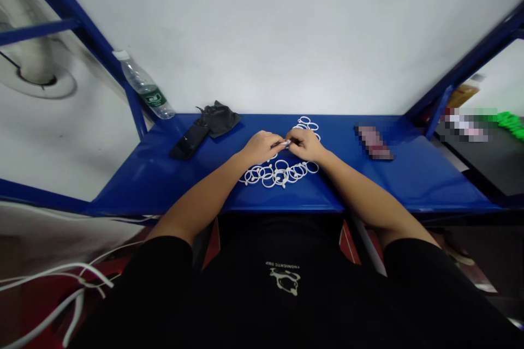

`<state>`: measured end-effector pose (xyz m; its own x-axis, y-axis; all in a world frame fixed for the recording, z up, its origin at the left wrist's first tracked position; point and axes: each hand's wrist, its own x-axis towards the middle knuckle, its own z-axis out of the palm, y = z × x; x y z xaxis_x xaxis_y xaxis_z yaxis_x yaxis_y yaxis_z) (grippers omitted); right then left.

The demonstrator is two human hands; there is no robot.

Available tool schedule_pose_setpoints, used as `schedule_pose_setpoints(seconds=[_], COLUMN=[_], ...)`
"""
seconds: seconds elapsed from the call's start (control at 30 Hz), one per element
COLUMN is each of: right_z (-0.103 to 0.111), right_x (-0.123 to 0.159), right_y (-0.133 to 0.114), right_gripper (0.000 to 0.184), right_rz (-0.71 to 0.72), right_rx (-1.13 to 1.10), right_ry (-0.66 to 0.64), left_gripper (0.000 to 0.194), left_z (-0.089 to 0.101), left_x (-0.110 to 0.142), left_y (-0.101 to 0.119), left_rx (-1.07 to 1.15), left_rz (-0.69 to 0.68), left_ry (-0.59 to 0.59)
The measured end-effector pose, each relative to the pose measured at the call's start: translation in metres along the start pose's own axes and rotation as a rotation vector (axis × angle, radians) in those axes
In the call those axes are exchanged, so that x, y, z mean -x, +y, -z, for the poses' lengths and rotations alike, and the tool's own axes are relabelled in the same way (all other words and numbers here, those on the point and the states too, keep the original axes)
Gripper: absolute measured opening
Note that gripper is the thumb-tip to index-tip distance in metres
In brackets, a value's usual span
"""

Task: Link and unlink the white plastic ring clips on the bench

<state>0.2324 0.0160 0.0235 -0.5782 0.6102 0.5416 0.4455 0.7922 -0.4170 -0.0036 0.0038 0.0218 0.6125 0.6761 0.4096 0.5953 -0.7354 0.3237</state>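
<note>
My left hand (262, 146) and my right hand (306, 145) meet over the middle of the blue table. Both are closed, thumbs and fingers pinching a small white ring (286, 143) between them, mostly covered by the fingertips. Just in front of the hands lies a loose pile of white rings (280, 177), thin and round with small knobs, several overlapping. Behind my right hand is a second group of white rings (304, 120), partly hidden by that hand.
A blue table (164, 174) with a blue frame stands against a white wall. At the left are a clear bottle (153, 97) with a green label, a black phone-like object (189, 140) and a crumpled black bag (220, 119). A blurred-out flat object (373, 142) lies to the right.
</note>
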Motion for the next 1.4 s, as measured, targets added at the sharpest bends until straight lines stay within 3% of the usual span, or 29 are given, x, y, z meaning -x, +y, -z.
schedule_pose_setpoints(seconds=[0.13,0.27,0.37,0.53,0.7,0.83,0.93,1.07,1.17,1.4], right_z=[-0.001,0.001,0.007,0.019,0.022,0.023,0.024,0.018,0.010,0.004], right_x=[0.000,0.001,0.002,0.007,0.007,0.006,0.005,0.002,0.001,0.000], right_y=[0.000,-0.001,0.004,0.030,0.057,0.058,0.046,0.022,0.009,-0.006], right_gripper=[0.015,0.021,0.027,0.037,0.037,0.034,0.031,0.030,0.029,0.028], right_rz=[0.022,-0.061,-0.133,-0.276,-0.394,-0.382,-0.295,-0.172,-0.117,-0.027], right_rx=[-0.014,0.024,0.087,0.134,0.212,0.238,0.183,0.114,0.081,0.031], right_ry=[0.014,0.034,0.122,0.263,0.279,0.287,0.222,0.021,-0.076,-0.186], left_gripper=[0.022,0.017,0.023,0.026,0.034,0.036,0.035,0.032,0.030,0.012], left_z=[0.000,0.003,0.008,0.015,0.010,0.004,0.007,0.018,0.023,0.014], left_x=[0.000,0.001,0.002,0.004,0.003,0.003,0.003,0.005,0.007,0.005], left_y=[-0.001,-0.003,-0.004,-0.011,-0.012,-0.007,-0.009,-0.019,-0.023,-0.014], left_rx=[0.021,0.063,0.084,0.061,0.028,0.014,0.025,0.017,0.033,0.003], left_rz=[0.002,0.055,0.086,0.080,0.023,0.050,0.052,0.067,0.099,0.213], left_ry=[0.014,0.087,0.106,-0.036,-0.127,-0.229,-0.234,-0.193,-0.262,-0.306])
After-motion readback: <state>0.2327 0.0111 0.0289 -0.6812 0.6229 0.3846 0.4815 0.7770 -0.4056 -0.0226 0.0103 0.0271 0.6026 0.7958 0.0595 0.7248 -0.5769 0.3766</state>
